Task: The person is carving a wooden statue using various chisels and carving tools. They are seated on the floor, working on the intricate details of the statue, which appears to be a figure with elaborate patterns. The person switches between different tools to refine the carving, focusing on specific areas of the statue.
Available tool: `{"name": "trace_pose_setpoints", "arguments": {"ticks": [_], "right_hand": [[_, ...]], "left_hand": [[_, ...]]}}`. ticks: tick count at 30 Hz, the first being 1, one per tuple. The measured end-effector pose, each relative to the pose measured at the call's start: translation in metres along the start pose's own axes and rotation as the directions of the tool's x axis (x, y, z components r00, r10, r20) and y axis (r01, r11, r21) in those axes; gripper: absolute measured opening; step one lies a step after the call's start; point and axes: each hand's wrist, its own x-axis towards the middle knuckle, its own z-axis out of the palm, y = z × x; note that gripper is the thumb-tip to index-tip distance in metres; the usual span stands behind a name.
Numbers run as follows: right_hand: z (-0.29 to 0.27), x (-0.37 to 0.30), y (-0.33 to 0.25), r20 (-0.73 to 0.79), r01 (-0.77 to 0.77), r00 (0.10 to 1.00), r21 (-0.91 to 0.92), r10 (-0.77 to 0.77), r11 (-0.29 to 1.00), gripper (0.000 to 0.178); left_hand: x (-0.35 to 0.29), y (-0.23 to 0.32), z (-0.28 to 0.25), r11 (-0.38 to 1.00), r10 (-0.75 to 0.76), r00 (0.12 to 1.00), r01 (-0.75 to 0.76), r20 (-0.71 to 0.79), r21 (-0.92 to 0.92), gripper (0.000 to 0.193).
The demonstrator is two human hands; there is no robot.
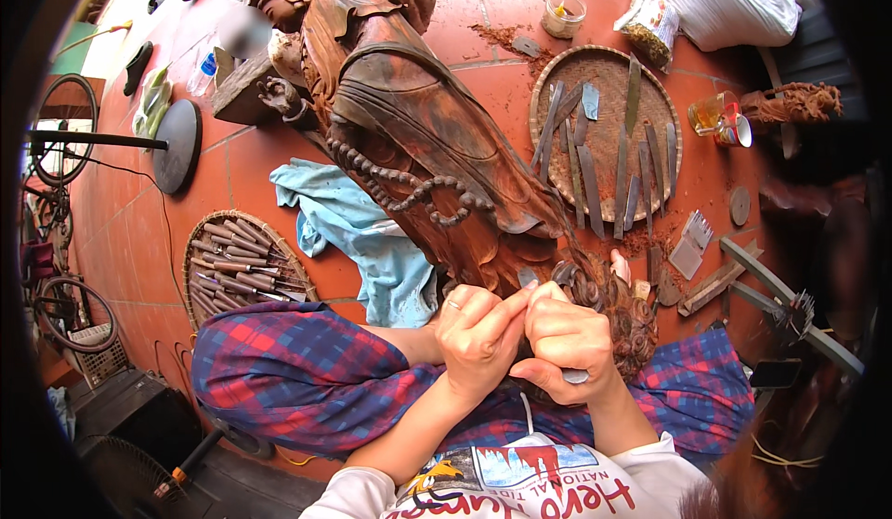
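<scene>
A floor of red clay tiles (260, 161) is seen throughout, lit by daylight. Bicycle wheels (63, 129) are parked far left; a fan (130, 477) is placed near left.

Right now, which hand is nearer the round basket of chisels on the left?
Left. The left hand works at the carved wooden statue, on the side toward that basket. The right hand is pressed against it, farther away, holding a metal tool.

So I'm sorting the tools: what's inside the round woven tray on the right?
The woven tray holds about a dozen long flat metal chisel blades, lying loose. The wooden statue covers its left edge, so anything there is hidden.
</scene>
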Motion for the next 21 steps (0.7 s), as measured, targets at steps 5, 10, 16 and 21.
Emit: {"name": "trace_pose_setpoints", "arguments": {"ticks": [5,10,16,21], "right_hand": [[0.0,-0.009,0.004,0.02,-0.006,1.0,-0.002,0.006,1.0,0.038],[0.001,0.007,0.004,0.028,0.006,1.0,-0.012,-0.006,1.0,0.038],[-0.004,0.001,-0.004,0.01,-0.031,0.999,0.001,0.031,1.0,0.043],[-0.001,-0.008,0.001,0.024,-0.024,0.999,0.001,0.024,1.0,0.038]], "left_hand": [[-0.008,-0.004,0.008,1.0,0.022,0.999,-0.023,-0.023,-0.021,0.029],[0.002,-0.006,0.001,1.0,-0.013,0.999,0.012,-0.045,-0.019,0.03],[-0.007,-0.001,0.006,0.999,0.009,1.0,-0.009,-0.008,-0.033,0.03],[-0.013,0.001,0.003,1.0,-0.007,1.0,0.007,0.031,0.0,0.029]]}}
